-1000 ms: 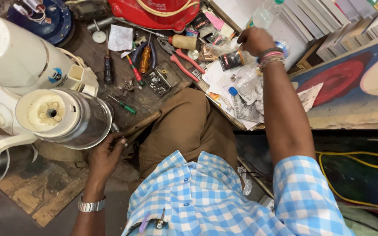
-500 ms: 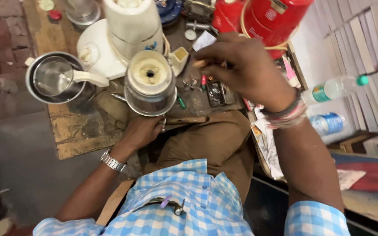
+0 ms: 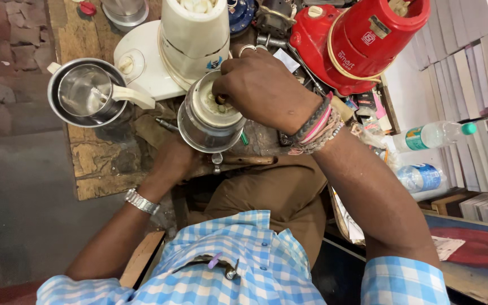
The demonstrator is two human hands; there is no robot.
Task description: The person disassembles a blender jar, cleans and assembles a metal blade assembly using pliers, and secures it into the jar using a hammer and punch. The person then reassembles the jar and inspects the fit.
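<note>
Your right hand (image 3: 264, 90) has come off the clutter at the far right of the desk (image 3: 88, 164) since a second ago and now sits on top of the upturned steel mixer jar (image 3: 210, 121), so the work has gone from fetching a part to fitting it. Fingers (image 3: 225, 93) are curled tight and pinched on a small dark piece at the white coupler base of the jar; can't tell exactly what the piece is. Your left hand (image 3: 173, 161) is under and behind the jar, steadying it from below; its fingers are hidden, so I can't tell how far closed they are. The jar sits in front of your lap, just beside the white mixer base (image 3: 142, 68), and it has moved toward frame centre as your head turned. Containers: the open steel jar with a white handle (image 3: 86, 96) lies to the left on the desk, looks empty apart from a blade at the bottom. The cream plastic jar (image 3: 193, 34) stands on the white base, pale bits visible at its top. The red mixer body (image 3: 362, 42) lies tipped at upper right, a cream cord looped around it. Two clear plastic bottles (image 3: 430, 135) lie at right by the stacked books, well apart from both hands. Loose hand tools are scattered between the jars.
</note>
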